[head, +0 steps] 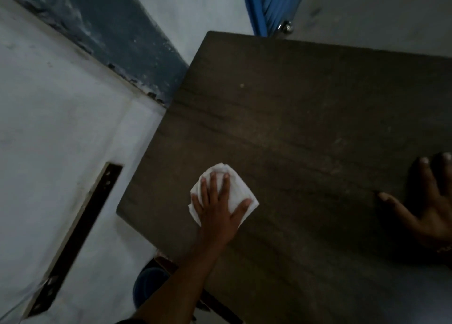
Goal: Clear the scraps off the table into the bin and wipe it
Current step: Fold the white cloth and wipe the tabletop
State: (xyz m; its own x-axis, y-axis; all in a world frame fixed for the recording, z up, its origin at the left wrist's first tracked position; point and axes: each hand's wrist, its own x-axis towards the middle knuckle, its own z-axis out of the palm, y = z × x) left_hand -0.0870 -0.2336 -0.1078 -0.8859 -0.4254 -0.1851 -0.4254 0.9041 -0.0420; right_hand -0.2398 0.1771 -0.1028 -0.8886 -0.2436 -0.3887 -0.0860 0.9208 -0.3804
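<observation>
A dark brown wooden table (pixel 305 108) fills the middle and right of the head view. My left hand (pixel 217 206) lies flat, fingers spread, pressing a folded white cloth (pixel 238 188) onto the table near its left front corner. My right hand (pixel 430 201) rests flat on the table at the right edge of the view, fingers apart, holding nothing. One small pale speck (pixel 242 85) lies on the table toward the far side. A dark blue round bin (pixel 149 284) shows partly under the table's near left edge, behind my left forearm.
Pale floor (pixel 49 128) lies to the left of the table, with a dark strip with holes (pixel 78 230) set in it. A dark blue-grey wall band (pixel 102 30) runs along the far left. A blue ribbed object with a chrome knob (pixel 274 8) stands beyond the table's far edge.
</observation>
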